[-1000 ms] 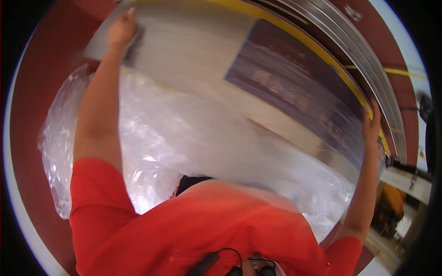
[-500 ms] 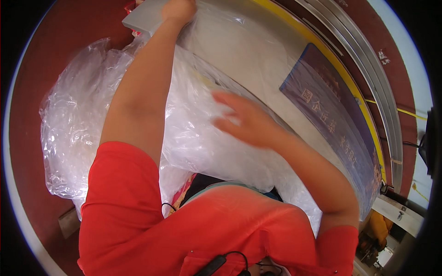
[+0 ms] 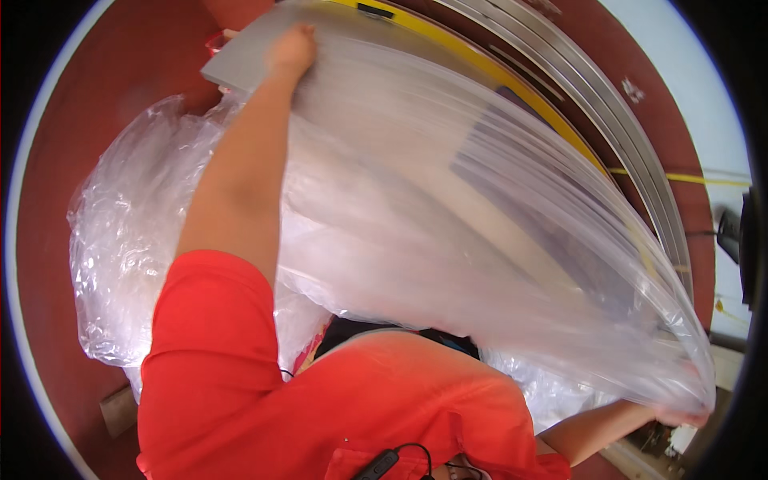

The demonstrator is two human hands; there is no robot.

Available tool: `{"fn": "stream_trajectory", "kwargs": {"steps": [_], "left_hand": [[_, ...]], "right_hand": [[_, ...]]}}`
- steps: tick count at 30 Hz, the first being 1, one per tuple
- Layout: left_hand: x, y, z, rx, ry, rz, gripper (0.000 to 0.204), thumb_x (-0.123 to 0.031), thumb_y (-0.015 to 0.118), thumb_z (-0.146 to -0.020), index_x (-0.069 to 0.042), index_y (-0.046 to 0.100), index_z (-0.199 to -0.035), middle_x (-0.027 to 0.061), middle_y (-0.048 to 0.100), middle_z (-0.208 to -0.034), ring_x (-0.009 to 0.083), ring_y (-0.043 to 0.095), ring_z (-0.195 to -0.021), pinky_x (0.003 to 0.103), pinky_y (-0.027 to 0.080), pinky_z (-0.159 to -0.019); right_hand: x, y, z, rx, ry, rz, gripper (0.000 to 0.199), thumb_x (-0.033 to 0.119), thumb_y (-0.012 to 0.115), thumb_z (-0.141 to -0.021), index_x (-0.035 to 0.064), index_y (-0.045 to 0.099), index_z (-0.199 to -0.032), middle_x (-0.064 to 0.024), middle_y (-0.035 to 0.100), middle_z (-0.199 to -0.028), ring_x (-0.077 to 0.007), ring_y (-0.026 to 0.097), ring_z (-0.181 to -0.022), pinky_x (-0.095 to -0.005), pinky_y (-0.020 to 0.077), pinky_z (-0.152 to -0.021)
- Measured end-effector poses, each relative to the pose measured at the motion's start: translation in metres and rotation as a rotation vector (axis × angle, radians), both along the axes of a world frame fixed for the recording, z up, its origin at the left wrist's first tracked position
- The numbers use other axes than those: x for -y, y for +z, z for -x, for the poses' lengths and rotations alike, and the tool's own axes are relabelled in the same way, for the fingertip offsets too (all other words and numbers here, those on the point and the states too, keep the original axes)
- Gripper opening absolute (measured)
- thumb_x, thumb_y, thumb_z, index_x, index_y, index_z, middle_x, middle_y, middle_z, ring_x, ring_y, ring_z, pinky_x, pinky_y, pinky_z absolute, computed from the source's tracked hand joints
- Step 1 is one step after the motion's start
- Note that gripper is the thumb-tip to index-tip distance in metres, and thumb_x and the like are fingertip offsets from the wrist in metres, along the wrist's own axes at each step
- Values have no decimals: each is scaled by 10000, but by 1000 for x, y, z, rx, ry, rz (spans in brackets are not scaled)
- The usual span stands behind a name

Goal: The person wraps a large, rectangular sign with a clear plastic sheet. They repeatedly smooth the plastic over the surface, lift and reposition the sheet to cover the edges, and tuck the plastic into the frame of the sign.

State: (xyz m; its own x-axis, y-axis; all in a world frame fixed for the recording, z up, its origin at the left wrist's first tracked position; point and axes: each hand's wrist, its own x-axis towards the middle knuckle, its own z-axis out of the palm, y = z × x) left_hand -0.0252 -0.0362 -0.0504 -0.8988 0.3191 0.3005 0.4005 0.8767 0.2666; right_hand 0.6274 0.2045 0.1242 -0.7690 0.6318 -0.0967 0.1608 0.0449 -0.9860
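A large sheet of clear plastic film (image 3: 384, 200) stretches between my two hands, over a long pale panel (image 3: 240, 60) with a dark blue printed area (image 3: 500, 148). My left hand (image 3: 294, 50) is closed on the film near the panel's far left end. Out at the lower right, my right hand (image 3: 684, 412) is closed on the film's edge, partly seen through it. The film runs in tight creases toward that hand. On the left, beside my left arm, a crumpled heap of the same film (image 3: 132, 240) bulges out.
A yellow strip (image 3: 448, 36) runs along the panel's far side. Beyond it lie curved-looking metal rails (image 3: 616, 120) on a dark red floor (image 3: 64, 184). A yellow cord (image 3: 680, 178) crosses at right, near a black object (image 3: 728, 236). Something red (image 3: 214, 44) shows past the panel's left end.
My right hand has swung from above the film's middle out to the lower right, drawing the film taut across the panel. My left hand has shifted slightly nearer and left.
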Motion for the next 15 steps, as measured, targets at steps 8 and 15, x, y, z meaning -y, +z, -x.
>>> {"fn": "stream_trajectory", "kwargs": {"steps": [8,15], "left_hand": [[-14,-46,54,-177,-215,137,387,-342,280,-852,-57,494,-1001,193,530,-998,333,503,-942,412,393,-795],[-21,-74,106,-120,-227,258,411,-363,257,-851,-61,460,-1042,204,496,-1039,367,482,-945,441,391,-786]], "right_hand": [[-45,-31,-325,924,-900,-448,355,310,463,-813,23,492,-1020,-54,556,-829,-198,513,-714,-331,426,-656],[27,-123,-154,-411,-1274,328,404,343,430,-807,53,464,-1085,-104,531,-1034,-265,518,-907,-367,427,-769]]}}
